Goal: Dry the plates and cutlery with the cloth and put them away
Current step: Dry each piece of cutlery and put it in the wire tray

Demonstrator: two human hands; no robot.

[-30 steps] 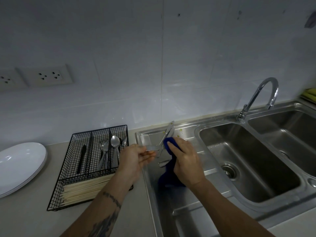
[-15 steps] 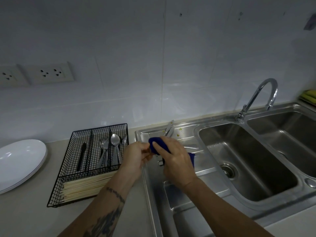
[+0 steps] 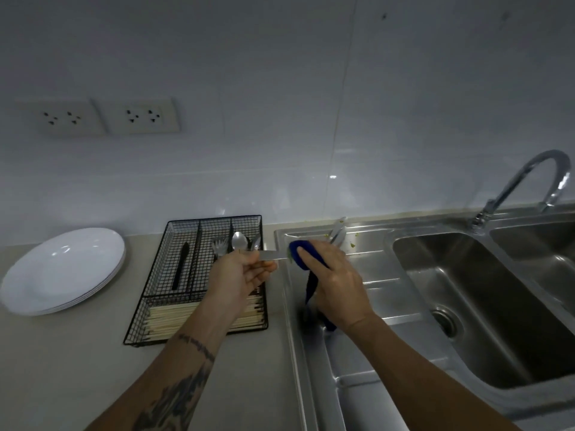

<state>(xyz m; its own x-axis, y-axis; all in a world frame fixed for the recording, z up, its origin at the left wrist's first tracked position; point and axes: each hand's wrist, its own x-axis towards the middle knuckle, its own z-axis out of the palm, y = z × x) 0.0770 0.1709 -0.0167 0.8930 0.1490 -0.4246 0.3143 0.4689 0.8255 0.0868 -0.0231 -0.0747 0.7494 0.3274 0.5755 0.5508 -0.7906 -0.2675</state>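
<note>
Cutlery piece [image 3: 270, 255] pinched by left hand [image 3: 241, 275]; right hand [image 3: 334, 275] grips blue cloth [image 3: 303, 256] round it.

Dim, bluish light is falling w/ a glare patch shining on the wall tiles [image 3: 333, 177]; edges are bending from wide-angle distortion, hands blurring slightly.

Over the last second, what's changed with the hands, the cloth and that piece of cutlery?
The right hand has slid the blue cloth along the metal utensil, which the left hand still grips, now held level, one end bare and the other wrapped. Both hands have shifted slightly left, toward the wire cutlery tray. The stacked plates and tray contents haven't moved.
</note>
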